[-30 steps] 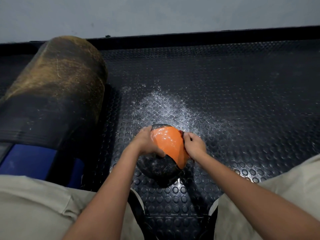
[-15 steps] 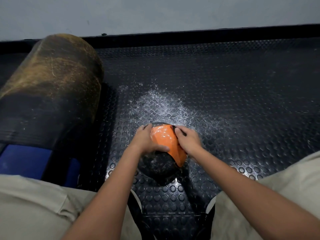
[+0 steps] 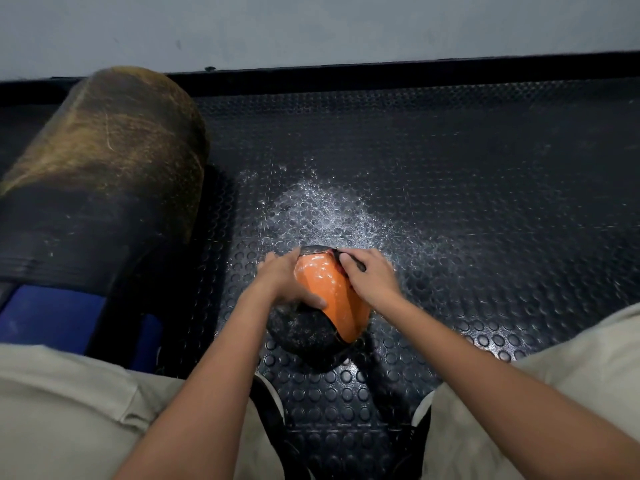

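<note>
Grip shift first: the right hand (image 3: 372, 275) has crept up the ball (image 3: 329, 306). A sec ago it sat low on the right flank of the orange panel (image 3: 332, 299), half a sec ago it was mid-way, and now its fingers curl over the top right, at the panel's upper edge where orange meets black. My read is that it's working that seam, prob. pressing or picking at the edge. I can't tell whether the dark sliver under the index finger is a tool or just part of the ball. Left hand (image 3: 284, 282) has hardly moved vs. the earlier frames: fingers wrapped round the left side, thumb laid across onto the orange, steadying. So both hands are closed on the ball, neither free. Ball itself rests on the studded black floor mat (image 3: 485, 202), between the person's shoes and just this side of a whitish dusty patch (image 3: 322, 206) — same spot as before, as far as I can see. Big dark roll (image 3: 104, 174) at left is unchanged, well apart from the ball. Judging by this, the job is still mid-way — edge being worked, panel not off.
</note>
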A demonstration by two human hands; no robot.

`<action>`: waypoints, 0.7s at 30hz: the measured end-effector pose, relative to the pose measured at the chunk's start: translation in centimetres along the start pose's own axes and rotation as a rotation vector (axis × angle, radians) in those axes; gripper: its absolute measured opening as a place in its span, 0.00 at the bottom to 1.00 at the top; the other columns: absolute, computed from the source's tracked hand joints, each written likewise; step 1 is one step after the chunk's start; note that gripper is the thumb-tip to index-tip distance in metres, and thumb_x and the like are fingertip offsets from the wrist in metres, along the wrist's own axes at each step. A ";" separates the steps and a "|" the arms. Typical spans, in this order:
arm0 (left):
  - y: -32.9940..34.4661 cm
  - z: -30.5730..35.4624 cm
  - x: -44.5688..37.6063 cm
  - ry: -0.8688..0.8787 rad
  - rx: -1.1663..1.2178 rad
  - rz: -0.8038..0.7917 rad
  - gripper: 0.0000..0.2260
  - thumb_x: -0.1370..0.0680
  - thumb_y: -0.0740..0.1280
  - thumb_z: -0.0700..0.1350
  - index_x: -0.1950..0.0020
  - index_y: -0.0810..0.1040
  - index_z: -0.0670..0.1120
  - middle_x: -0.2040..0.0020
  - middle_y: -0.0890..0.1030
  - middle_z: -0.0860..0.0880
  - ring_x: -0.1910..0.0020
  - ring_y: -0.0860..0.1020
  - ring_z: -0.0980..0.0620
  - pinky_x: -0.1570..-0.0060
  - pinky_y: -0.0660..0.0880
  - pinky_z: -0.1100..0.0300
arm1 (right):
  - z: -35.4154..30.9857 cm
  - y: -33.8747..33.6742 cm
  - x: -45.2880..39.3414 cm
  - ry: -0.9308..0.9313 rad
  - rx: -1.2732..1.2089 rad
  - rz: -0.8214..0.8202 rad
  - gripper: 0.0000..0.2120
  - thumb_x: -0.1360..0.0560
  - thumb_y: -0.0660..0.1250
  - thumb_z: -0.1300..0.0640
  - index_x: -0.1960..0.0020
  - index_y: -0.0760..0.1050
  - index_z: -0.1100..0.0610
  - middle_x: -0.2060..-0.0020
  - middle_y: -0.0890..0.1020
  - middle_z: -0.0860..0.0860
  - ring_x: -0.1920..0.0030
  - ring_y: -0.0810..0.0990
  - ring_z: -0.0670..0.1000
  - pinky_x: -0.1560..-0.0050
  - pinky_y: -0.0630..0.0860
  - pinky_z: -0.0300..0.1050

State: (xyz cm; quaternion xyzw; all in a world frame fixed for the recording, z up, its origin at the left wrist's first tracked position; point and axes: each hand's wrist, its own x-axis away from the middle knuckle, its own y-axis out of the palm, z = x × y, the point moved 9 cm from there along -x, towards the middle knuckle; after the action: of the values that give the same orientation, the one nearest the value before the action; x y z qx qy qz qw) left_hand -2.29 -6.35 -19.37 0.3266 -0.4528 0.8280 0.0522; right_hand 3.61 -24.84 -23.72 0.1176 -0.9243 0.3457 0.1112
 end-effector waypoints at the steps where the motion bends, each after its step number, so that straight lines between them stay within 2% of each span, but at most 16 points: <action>1: 0.0 -0.1 0.0 0.004 0.005 -0.002 0.59 0.40 0.84 0.57 0.18 0.51 0.58 0.21 0.55 0.44 0.22 0.55 0.38 0.27 0.62 0.39 | -0.1 0.2 0.0 -0.021 0.018 -0.011 0.18 0.18 0.58 0.39 0.31 0.74 0.38 0.40 0.72 0.43 0.32 0.67 0.52 0.33 0.67 0.56; 4: 0.3 0.1 0.2 0.026 0.030 -0.008 0.60 0.40 0.84 0.56 0.17 0.50 0.57 0.19 0.52 0.45 0.21 0.53 0.37 0.26 0.60 0.36 | 3.1 0.4 0.0 0.095 0.010 -0.006 0.20 0.17 0.54 0.38 0.29 0.72 0.40 0.33 0.74 0.46 0.30 0.69 0.55 0.29 0.66 0.59; 6: 0.5 0.2 0.0 0.038 0.046 -0.013 0.60 0.40 0.84 0.55 0.17 0.50 0.56 0.18 0.52 0.45 0.20 0.53 0.37 0.26 0.60 0.37 | 4.5 0.3 0.1 0.177 -0.054 0.009 0.20 0.17 0.55 0.39 0.28 0.72 0.43 0.32 0.75 0.47 0.31 0.73 0.55 0.31 0.70 0.57; 8: 0.6 0.4 -0.4 0.058 0.025 -0.021 0.61 0.41 0.84 0.55 0.17 0.50 0.55 0.18 0.52 0.46 0.20 0.54 0.39 0.25 0.61 0.39 | 3.6 -0.2 0.0 0.156 -0.077 0.045 0.18 0.16 0.57 0.42 0.30 0.75 0.44 0.35 0.76 0.47 0.33 0.74 0.53 0.34 0.72 0.52; 11: 0.9 0.5 -1.0 0.069 -0.005 -0.036 0.62 0.40 0.84 0.54 0.17 0.48 0.52 0.18 0.51 0.45 0.21 0.55 0.40 0.25 0.61 0.42 | 0.9 -0.5 0.1 0.026 -0.068 0.058 0.17 0.17 0.59 0.42 0.33 0.77 0.44 0.43 0.75 0.43 0.36 0.74 0.52 0.34 0.72 0.54; 14: 1.2 0.3 -1.0 0.059 -0.004 -0.001 0.61 0.40 0.82 0.56 0.17 0.46 0.52 0.18 0.50 0.44 0.20 0.52 0.39 0.24 0.61 0.41 | 1.0 0.1 0.2 -0.026 0.005 0.009 0.19 0.18 0.56 0.37 0.30 0.73 0.39 0.35 0.74 0.44 0.32 0.71 0.54 0.29 0.67 0.60; 17: 1.5 0.6 -0.7 0.078 0.045 0.007 0.63 0.40 0.82 0.61 0.17 0.45 0.52 0.18 0.46 0.44 0.19 0.48 0.40 0.23 0.58 0.40 | 3.0 0.8 0.3 0.098 -0.026 -0.059 0.23 0.18 0.50 0.34 0.25 0.66 0.36 0.27 0.67 0.47 0.28 0.68 0.57 0.29 0.66 0.63; 21: 1.7 1.1 -0.6 0.089 0.045 0.023 0.64 0.42 0.82 0.63 0.17 0.46 0.51 0.17 0.46 0.44 0.19 0.46 0.40 0.23 0.56 0.38 | 3.3 0.4 0.1 0.128 -0.119 -0.038 0.22 0.16 0.50 0.37 0.26 0.69 0.39 0.30 0.69 0.49 0.29 0.69 0.57 0.30 0.69 0.60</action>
State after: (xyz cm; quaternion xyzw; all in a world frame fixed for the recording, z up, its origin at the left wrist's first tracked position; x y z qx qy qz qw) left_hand -1.92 -8.10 -20.53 0.2853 -0.4349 0.8523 0.0552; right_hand 3.02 -26.72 -26.36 0.1058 -0.9319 0.2946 0.1833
